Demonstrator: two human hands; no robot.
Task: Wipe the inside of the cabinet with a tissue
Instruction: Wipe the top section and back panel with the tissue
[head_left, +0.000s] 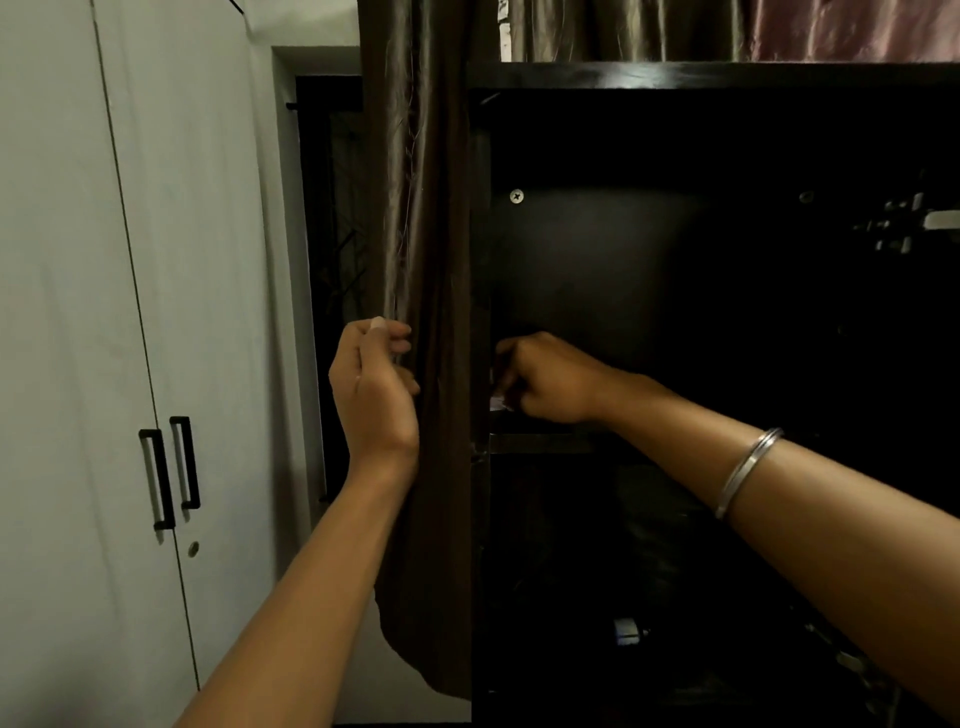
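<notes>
Dark cabinet (675, 78) shelf: right hand (545, 382) grips tissue (497, 401) inside.

Hands: two, left hand (375, 384), right hand (545, 379)
Cabinet (675, 75): one
Wardrobe door handles (156, 478): two
Bangle (748, 470): one
Curtain (426, 208): one

Dark cabinet shelf (540, 441): white tissue (497, 401) on it, under right hand (550, 382), by left wall.

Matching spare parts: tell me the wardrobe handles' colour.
Black handles on white wardrobe doors, in the head view.
</notes>
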